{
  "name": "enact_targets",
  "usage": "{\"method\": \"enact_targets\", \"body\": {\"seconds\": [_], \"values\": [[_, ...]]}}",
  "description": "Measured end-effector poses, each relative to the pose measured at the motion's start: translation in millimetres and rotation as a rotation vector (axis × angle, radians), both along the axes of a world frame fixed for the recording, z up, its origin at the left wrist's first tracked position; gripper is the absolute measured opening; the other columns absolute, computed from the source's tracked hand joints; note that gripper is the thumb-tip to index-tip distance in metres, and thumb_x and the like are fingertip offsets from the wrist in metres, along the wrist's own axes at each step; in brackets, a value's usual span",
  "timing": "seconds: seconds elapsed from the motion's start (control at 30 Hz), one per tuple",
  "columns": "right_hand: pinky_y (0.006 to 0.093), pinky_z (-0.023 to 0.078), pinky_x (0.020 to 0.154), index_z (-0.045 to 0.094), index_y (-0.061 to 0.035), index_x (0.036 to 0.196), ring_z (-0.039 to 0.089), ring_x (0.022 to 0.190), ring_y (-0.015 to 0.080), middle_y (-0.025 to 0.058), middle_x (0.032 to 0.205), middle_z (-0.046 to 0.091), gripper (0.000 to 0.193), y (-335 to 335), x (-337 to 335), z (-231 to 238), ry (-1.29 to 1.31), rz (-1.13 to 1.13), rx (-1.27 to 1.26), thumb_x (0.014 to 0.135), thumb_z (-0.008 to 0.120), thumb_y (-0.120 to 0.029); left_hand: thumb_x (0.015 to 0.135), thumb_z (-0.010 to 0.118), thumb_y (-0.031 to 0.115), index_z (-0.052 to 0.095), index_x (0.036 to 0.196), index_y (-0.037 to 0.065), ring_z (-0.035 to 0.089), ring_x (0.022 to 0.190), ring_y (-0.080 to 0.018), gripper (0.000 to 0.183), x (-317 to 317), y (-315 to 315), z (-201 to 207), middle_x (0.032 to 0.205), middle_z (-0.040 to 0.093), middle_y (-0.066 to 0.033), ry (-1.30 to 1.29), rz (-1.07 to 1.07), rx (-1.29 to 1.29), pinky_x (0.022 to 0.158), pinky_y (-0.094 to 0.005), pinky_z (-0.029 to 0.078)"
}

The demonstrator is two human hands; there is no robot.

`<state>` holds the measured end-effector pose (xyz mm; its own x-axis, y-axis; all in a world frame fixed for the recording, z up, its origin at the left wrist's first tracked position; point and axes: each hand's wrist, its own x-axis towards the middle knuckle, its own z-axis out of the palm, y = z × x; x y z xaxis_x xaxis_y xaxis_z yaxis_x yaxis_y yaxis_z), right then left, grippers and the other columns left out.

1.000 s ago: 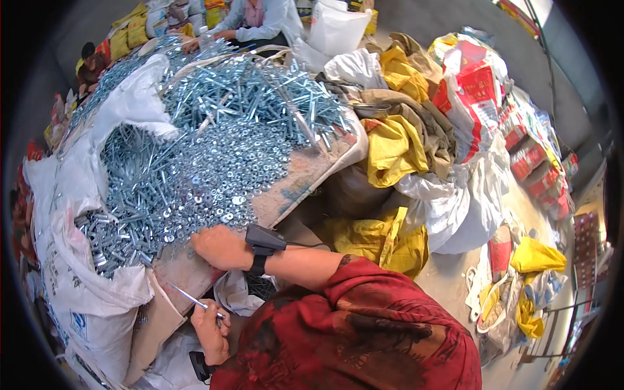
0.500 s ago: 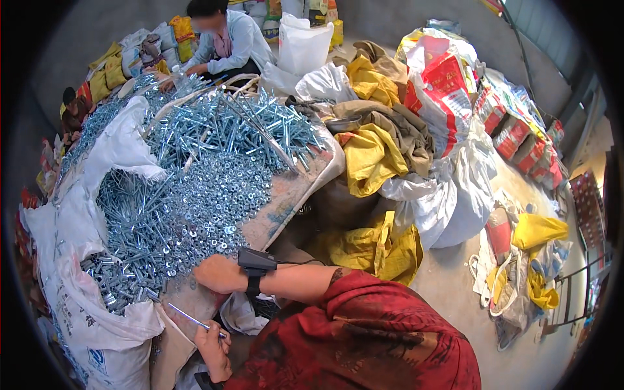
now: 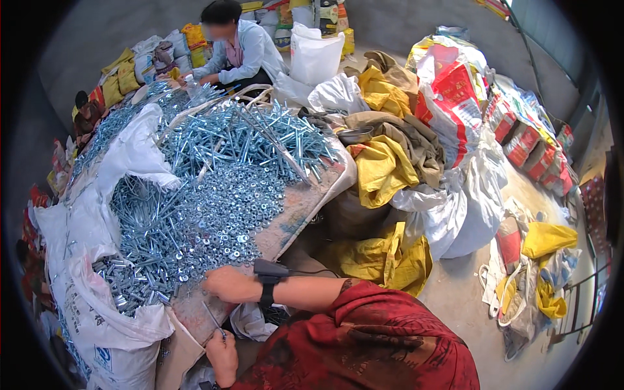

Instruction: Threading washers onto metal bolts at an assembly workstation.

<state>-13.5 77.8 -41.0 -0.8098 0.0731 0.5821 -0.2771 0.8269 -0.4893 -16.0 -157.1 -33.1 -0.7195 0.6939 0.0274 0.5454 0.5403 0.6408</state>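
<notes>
Near the bottom of the picture my left hand (image 3: 222, 359) is closed around a thin, long metal bolt (image 3: 212, 317). Its free end points up, close beneath my right hand (image 3: 231, 285). That hand is bent over the table edge with its fingers curled in; what they hold, if anything, is hidden. A dark device (image 3: 270, 270) is strapped to my right wrist. Just beyond my hands lies a heap of nuts and washers (image 3: 224, 208). Short metal sleeves (image 3: 133, 286) lie to its left, and long bolts (image 3: 247, 140) are piled behind.
White woven sacks (image 3: 117, 325) drape the table's left side. Yellow sacks (image 3: 383, 257) and brown cloth (image 3: 416, 140) lie to the right. Across the table a person in a light blue jacket (image 3: 257, 52) sits at the heap; another person (image 3: 88, 117) is at far left. Stacked bags (image 3: 526, 140) stand behind.
The bolt in my left hand has swung more upright, its free end now nearer my right hand. The whole view has shifted slightly, so the scene sits further right and lower.
</notes>
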Motion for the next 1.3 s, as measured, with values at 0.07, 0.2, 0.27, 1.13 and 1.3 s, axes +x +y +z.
{"method": "enact_targets", "body": {"seconds": [0.07, 0.2, 0.27, 1.13, 1.3], "values": [[0.0461, 0.052, 0.059, 0.064, -0.001, 0.078, 0.066, 0.071, 0.0372, 0.0202, 0.081, 0.063, 0.014, 7.5, 5.7, -3.7, -0.028, -0.046, -0.011, 0.073, 0.064, -0.014, 0.089, 0.06, 0.019, 0.061, 0.083, 0.0, 0.061, 0.07, -0.0463, 0.02, 15.0, 14.7, 28.6, 0.069, 0.059, -0.0261, -0.026, 0.043, -0.113, 0.063, -0.0511, 0.044], [0.0478, 0.053, 0.064, 0.063, -0.0015, 0.085, 0.066, 0.076, 0.0379, 0.0191, 0.083, 0.062, 0.019, 10.0, 3.1, -4.2, -0.196, -0.098, 0.078, 0.072, 0.066, -0.014, 0.089, 0.061, 0.022, 0.061, 0.084, 0.0, 0.061, 0.073, -0.0475, 0.022, 18.7, 9.9, 21.7, 0.071, 0.061, -0.0271, -0.01, 0.045, -0.224, 0.064, -0.0529, 0.044], [0.0475, 0.053, 0.063, 0.062, -0.0017, 0.086, 0.066, 0.076, 0.0381, 0.0193, 0.083, 0.063, 0.017, 13.0, 1.6, -6.0, -0.174, -0.06, 0.064, 0.074, 0.066, -0.014, 0.089, 0.061, 0.023, 0.061, 0.084, 0.0, 0.061, 0.073, -0.048, 0.023, 19.4, 10.2, 22.5, 0.072, 0.061, -0.0275, 0.012, 0.05, -0.248, 0.064, -0.0537, 0.044], [0.0216, 0.044, 0.043, 0.065, -0.0026, 0.08, 0.057, 0.053, 0.0058, 0.0011, 0.065, 0.061, 0.012, 17.7, 55.6, 56.2, -0.52, 0.512, -1.043, 0.088, 0.069, -0.011, 0.087, 0.063, 0.019, 0.054, 0.083, 0.005, 0.061, 0.063, -0.0431, 0.018, 26.6, 17.0, 42.9, 0.065, 0.06, -0.021, 0.347, -0.084, -0.246, 0.059, -0.0541, 0.042], [0.0216, 0.045, 0.043, 0.065, -0.0012, 0.084, 0.057, 0.052, 0.0067, 0.0011, 0.064, 0.059, 0.017, 22.4, 64.4, 66.2, -0.649, 0.633, -1.22, 0.089, 0.071, -0.016, 0.085, 0.065, 0.015, 0.056, 0.081, 0.003, 0.061, 0.067, -0.0451, 0.016, 27.4, 13.2, 46.6, 0.068, 0.061, -0.0229, 0.315, -0.09, -0.171, 0.06, -0.0529, 0.043]]}}
